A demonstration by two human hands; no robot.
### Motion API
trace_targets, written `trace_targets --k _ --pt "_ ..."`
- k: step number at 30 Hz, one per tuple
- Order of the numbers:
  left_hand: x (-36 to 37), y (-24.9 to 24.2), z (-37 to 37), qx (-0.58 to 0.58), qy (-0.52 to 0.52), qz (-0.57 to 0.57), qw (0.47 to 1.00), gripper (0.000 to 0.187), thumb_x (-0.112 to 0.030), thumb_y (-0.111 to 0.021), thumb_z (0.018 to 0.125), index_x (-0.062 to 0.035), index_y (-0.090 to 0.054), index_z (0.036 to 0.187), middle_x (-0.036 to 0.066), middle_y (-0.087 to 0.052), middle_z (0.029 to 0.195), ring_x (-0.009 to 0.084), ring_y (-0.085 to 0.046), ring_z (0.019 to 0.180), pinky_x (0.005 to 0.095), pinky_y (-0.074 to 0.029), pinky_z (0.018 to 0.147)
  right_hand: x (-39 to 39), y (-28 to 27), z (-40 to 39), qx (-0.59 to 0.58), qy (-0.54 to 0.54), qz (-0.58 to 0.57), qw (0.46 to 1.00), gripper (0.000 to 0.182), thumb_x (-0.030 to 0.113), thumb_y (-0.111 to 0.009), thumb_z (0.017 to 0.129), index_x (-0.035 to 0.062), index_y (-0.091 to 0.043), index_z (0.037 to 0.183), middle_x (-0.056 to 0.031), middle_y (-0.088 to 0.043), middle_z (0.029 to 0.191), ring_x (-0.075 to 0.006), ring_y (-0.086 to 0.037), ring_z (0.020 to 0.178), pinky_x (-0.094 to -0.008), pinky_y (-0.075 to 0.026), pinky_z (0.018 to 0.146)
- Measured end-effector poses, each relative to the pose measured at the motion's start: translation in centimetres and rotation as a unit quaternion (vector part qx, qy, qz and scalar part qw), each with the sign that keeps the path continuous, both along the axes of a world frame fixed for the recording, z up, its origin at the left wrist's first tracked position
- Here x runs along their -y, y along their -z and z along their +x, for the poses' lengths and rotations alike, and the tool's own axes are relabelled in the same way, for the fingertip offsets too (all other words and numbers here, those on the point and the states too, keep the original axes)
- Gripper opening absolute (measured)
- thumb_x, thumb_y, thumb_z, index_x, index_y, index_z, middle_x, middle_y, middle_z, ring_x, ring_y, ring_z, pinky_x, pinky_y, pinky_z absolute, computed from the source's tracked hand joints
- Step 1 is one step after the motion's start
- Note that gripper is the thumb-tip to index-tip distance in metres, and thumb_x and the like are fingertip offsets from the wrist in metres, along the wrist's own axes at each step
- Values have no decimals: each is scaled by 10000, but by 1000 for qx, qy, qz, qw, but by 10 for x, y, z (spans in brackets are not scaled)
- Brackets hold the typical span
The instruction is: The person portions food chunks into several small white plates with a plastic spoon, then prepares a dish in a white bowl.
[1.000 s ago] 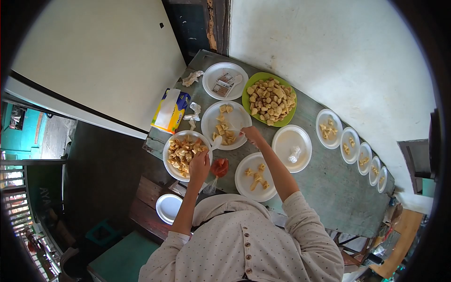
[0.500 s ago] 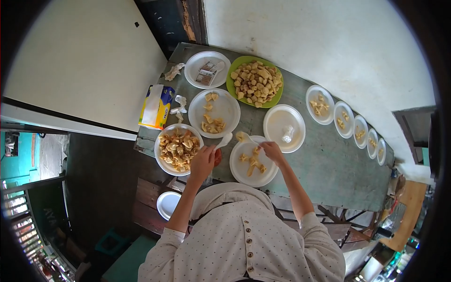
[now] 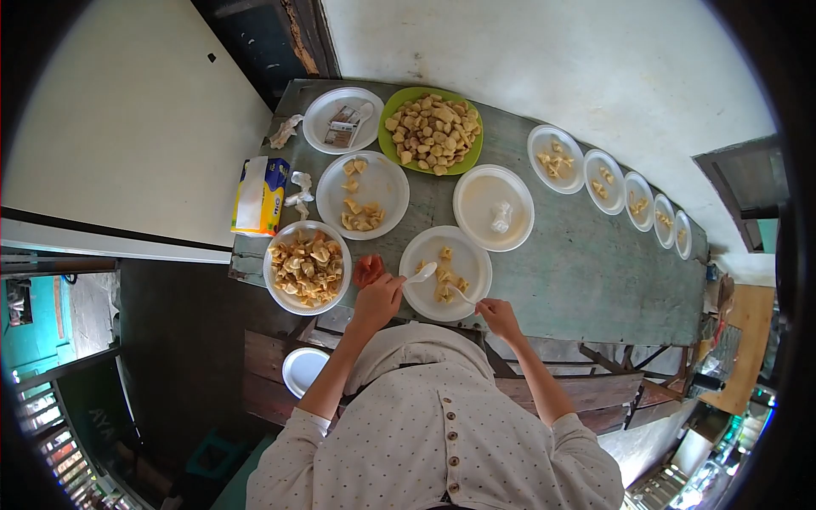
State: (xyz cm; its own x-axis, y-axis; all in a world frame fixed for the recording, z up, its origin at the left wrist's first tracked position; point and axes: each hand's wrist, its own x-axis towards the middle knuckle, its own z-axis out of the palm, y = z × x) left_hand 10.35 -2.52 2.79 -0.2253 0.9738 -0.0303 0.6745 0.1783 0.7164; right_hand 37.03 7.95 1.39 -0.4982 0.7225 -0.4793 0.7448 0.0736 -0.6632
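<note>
My left hand [image 3: 380, 297] is closed on a white plastic spoon [image 3: 422, 273], whose bowl is over the left part of a white plate [image 3: 414, 297] near the table's front edge. From the other side, my right hand [image 3: 500, 319] grips a thin white plastic utensil [image 3: 461, 296]; its tip is among the folded fried dumplings [image 3: 445, 274] on that plate, so its kind cannot be made out. Beside my left hand lies a red crumpled item [image 3: 368, 269]. A plate heaped with fried dumplings [image 3: 308, 268] stands farther left.
Behind are a plate with a few dumplings [image 3: 363, 216], a green plate of round fried pieces [image 3: 432, 133] and a plate with crumpled white plastic [image 3: 501, 218]. Several small plates [image 3: 556, 159] line the wall at right. A tissue pack [image 3: 261, 195] stands at the left edge.
My right hand's utensil has come down from the plate's far edge, where it carried a dumpling, to the pieces near its middle. My left spoon has moved right, over the plate.
</note>
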Motion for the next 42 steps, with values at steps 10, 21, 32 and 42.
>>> trace_targets --k 10,21,32,42 --pt "7 -2 -1 -12 -33 -3 999 165 -128 -522 815 -69 -611 941 114 -550 754 311 -565 696 388 -448 598 15 -8 -6 33 -6 95 995 257 280 -473 847 74 -624 819 -130 -583 552 -311 -589 529 -392 -458 527" --pt "10 -3 -6 -33 -46 14 998 158 -127 -518 818 -62 -598 936 112 -555 774 302 -576 674 385 -465 577 22 -21 -9 66 -48 176 981 220 266 -489 842 93 -625 832 -150 -571 565 -326 -586 580 -426 -443 544" --pt "4 -4 -12 -49 -72 11 996 184 -147 -504 833 -64 -600 966 97 -576 813 287 -585 727 378 -475 620 12 -24 24 110 137 171 970 260 305 -468 846 98 -624 840 -160 -600 661 -366 -577 636 -448 -438 564" --pt "0 -4 3 -61 -20 24 998 187 -148 -498 834 -73 -611 964 102 -570 800 291 -586 706 381 -477 611 31 -18 19 133 143 139 971 275 318 -475 839 104 -633 770 -122 -608 639 -300 -597 613 -379 -439 546"
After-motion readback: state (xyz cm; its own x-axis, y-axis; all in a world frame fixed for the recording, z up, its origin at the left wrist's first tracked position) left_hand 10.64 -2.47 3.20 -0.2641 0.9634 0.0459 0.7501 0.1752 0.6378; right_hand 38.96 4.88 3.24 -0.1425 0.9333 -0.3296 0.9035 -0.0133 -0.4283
